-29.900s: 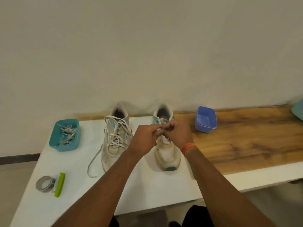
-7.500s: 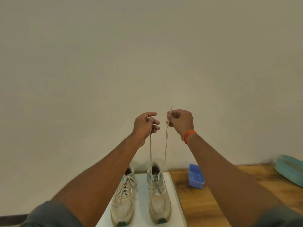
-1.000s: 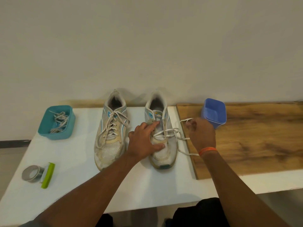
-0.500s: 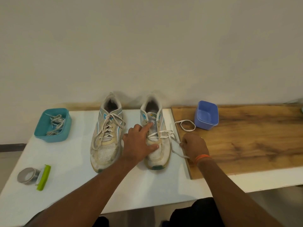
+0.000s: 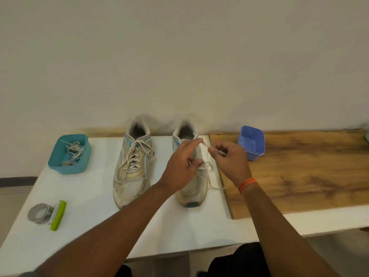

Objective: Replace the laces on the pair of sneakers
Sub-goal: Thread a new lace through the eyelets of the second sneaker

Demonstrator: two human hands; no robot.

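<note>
1. The right-hand worn white sneaker with teal side marks (image 5: 190,176) stands on the white surface (image 5: 95,200), toe toward the person, beside its mate, the laced left-hand sneaker (image 5: 132,166).
2. The right hand (image 5: 229,158) has its grip closed: thumb and curled fingers pinch the off-white flat lace (image 5: 205,145) near its tip, just off the shoe's right side by the top eyelets.
3. The left hand (image 5: 183,166) hovers over the shoe's tongue, fingers loose and spread, forefinger stretched to the lace where it leaves the collar. I cannot tell if it pinches the lace or only touches it.
4. The held stretch runs short and nearly level between the two hands, left to right across the shoe. The other end trails down the shoe's right side in a slack loop onto the edge of the brown wooden board (image 5: 299,168).
5. The next move looks like tying or threading at the top eyelets, which lie left of and just below the right hand's grip.
</note>
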